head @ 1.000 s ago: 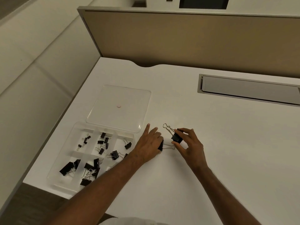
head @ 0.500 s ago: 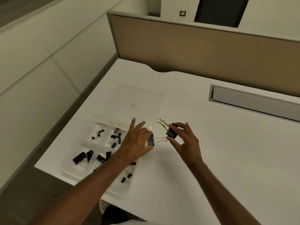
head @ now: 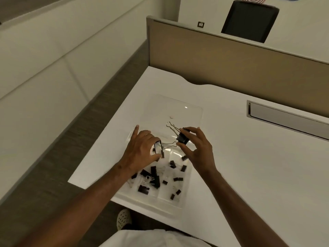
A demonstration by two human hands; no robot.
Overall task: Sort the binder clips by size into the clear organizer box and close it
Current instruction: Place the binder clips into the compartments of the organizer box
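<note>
The clear organizer box (head: 184, 198) lies open at the desk's near left corner, its flat lid (head: 188, 111) folded back behind it. Several black binder clips of different sizes (head: 154, 179) sit in its compartments. My left hand (head: 140, 150) grips a large black binder clip (head: 158, 146) over the box's far compartments. My right hand (head: 197, 148) pinches another large black binder clip (head: 182, 137) by its body, wire handles pointing up and left. Both hands hover above the box, close together.
The white desk (head: 249, 175) has a grey cable tray slot (head: 284, 118) at the right rear. A tan partition (head: 231, 61) stands behind the desk, with a black chair (head: 249, 20) beyond it. The desk's left edge drops to a grey floor (head: 62, 166).
Both hands have carried their clips left from the bare desk to above the open box. The camera has swung right and up, so the box now sits lower in view.
</note>
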